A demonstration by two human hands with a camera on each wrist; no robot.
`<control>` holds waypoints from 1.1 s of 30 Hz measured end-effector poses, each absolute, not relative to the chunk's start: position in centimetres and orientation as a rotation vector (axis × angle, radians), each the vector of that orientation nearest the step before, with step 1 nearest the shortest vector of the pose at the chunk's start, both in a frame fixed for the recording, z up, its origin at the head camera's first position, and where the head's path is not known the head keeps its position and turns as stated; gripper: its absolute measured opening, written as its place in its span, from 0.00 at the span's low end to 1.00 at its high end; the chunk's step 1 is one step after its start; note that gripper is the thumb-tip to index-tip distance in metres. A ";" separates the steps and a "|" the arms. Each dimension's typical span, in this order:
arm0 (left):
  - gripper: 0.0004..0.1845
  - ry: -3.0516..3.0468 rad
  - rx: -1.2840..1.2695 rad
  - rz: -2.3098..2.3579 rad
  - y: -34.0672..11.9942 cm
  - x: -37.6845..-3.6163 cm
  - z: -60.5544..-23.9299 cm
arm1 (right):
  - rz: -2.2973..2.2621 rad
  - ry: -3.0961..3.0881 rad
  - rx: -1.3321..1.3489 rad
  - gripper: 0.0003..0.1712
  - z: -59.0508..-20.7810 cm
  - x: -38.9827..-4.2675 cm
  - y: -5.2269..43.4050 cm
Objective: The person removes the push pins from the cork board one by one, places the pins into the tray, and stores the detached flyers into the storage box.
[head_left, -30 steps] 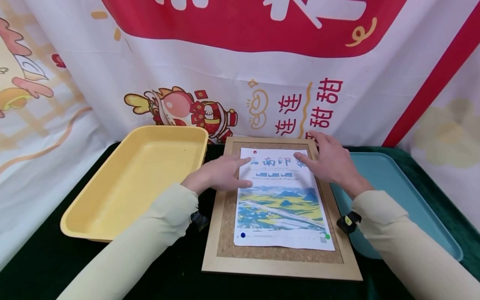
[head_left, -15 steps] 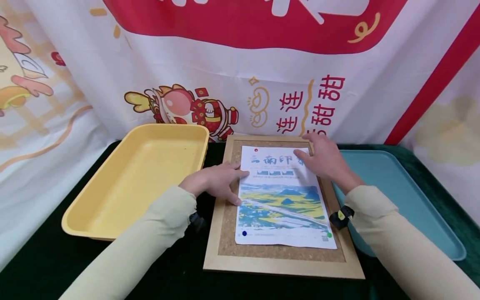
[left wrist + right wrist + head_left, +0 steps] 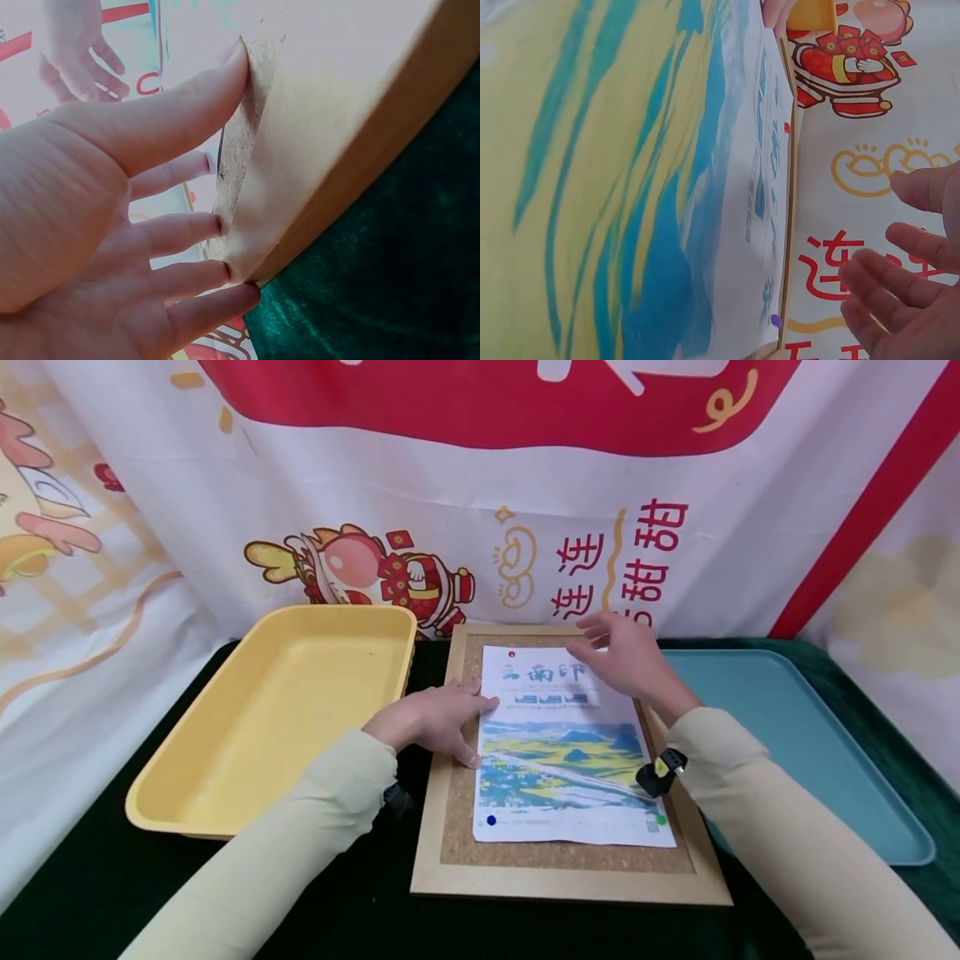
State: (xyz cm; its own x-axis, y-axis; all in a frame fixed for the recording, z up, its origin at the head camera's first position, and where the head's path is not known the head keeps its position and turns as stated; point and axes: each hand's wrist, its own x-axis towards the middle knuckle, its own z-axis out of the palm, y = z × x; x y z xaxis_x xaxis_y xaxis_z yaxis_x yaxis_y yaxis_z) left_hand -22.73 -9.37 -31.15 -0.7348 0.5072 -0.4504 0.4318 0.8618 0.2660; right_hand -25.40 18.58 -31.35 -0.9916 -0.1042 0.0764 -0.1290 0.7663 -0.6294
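Note:
A wood-framed corkboard (image 3: pixel 562 858) lies on the dark green cloth, with a printed landscape poster (image 3: pixel 566 764) on it. Red (image 3: pixel 512 653), blue (image 3: pixel 491 820) and green pins (image 3: pixel 661 819) mark three of its corners; a purple pin (image 3: pixel 776 321) shows at the fourth in the right wrist view. My left hand (image 3: pixel 438 718) lies over the board's left side, fingers spread, thumb by the poster's edge. Above the poster's top right part is my right hand (image 3: pixel 622 660), fingers loosely bent around nothing. It hides part of the title in the head view.
A deep yellow tray (image 3: pixel 277 718) stands left of the board. On the right lies a flat blue tray (image 3: pixel 810 752), partly behind my right sleeve. A printed white and red curtain (image 3: pixel 450 485) hangs right behind the board.
My left hand has slid down the board's left side, then stayed there. My right hand has moved left and lifted from the board's upper right corner.

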 end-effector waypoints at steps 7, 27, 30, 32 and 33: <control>0.50 2.519 0.674 0.170 -9.5 -22.7 -31.2 | 1.148 -2.973 0.164 0.27 -31.9 -26.5 17.3; 0.50 2.490 0.679 0.181 -9.4 -23.1 -31.1 | 1.533 -2.959 0.064 0.23 -33.8 -29.7 13.9; 0.50 2.486 0.685 0.176 -9.3 -23.1 -31.1 | 1.556 -2.945 0.022 0.22 -34.3 -30.2 13.4; 0.50 2.486 0.682 0.167 -9.4 -23.1 -31.0 | 1.562 -2.935 0.011 0.22 -34.6 -30.5 13.0; 0.50 2.488 0.678 0.160 -9.5 -23.0 -30.9 | 1.564 -2.927 0.012 0.21 -34.7 -30.6 12.8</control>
